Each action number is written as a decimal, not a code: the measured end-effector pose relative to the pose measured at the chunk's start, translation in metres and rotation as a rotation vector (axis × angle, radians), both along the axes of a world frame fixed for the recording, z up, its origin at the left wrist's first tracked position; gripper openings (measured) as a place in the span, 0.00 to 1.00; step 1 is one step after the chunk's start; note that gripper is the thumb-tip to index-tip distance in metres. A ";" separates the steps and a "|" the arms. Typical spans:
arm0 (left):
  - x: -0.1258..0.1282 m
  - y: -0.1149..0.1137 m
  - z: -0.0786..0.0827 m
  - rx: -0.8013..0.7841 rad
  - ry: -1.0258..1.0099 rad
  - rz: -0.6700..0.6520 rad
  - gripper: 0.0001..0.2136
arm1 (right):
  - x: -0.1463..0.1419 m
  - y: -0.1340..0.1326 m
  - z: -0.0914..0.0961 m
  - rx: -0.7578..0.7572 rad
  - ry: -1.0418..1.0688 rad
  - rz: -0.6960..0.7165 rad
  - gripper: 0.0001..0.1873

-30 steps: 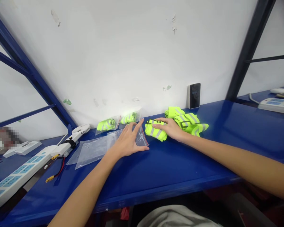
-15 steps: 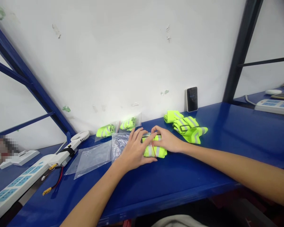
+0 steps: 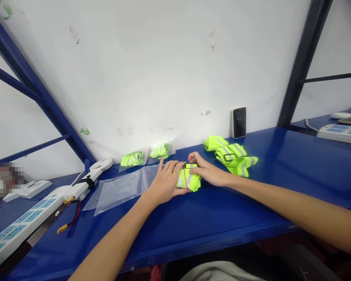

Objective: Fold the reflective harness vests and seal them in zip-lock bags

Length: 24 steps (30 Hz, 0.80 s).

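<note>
A folded neon-yellow reflective vest with grey bands lies on the blue table between my hands. The red zip line of a clear plastic bag crosses it, so its left part is inside the bag and its right end sticks out. My left hand lies over the bag and the vest's left part, thumb at the near edge and fingers along the far side. With thumb and bent index finger, my right hand grips the vest's far right edge near a black-edged strip. The bag's body is mostly hidden under my left hand.
Flat clear bags lie to the left. Two bagged vests rest by the wall, and unbagged vests lie at the right. A phone leans on the wall. A small fan, wires and a power strip occupy the left side.
The bag's red zip line has shifted left on the vest and tilted. My left hand has spread further over the bag, and my right thumb has come down onto the vest.
</note>
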State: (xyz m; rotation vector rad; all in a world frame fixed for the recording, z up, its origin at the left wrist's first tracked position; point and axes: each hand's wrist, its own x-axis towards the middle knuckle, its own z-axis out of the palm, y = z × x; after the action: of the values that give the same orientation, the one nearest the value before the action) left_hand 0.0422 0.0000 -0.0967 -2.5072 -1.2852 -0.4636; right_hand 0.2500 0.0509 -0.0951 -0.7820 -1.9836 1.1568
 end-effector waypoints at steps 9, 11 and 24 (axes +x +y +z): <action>0.011 -0.001 -0.001 0.143 0.021 0.065 0.40 | -0.012 0.005 -0.013 -0.259 0.311 -0.123 0.23; 0.015 -0.001 -0.001 0.145 0.022 0.084 0.40 | -0.012 0.007 -0.012 -0.218 0.320 -0.127 0.23; 0.023 -0.002 -0.003 0.165 -0.070 0.141 0.45 | -0.005 0.012 -0.004 -0.215 0.245 -0.127 0.18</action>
State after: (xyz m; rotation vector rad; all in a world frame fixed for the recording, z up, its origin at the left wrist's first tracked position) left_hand 0.0654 -0.0022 -0.0993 -2.2661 -1.3787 -0.6028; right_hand 0.2450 0.0630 -0.0988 -0.8183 -1.6054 1.3359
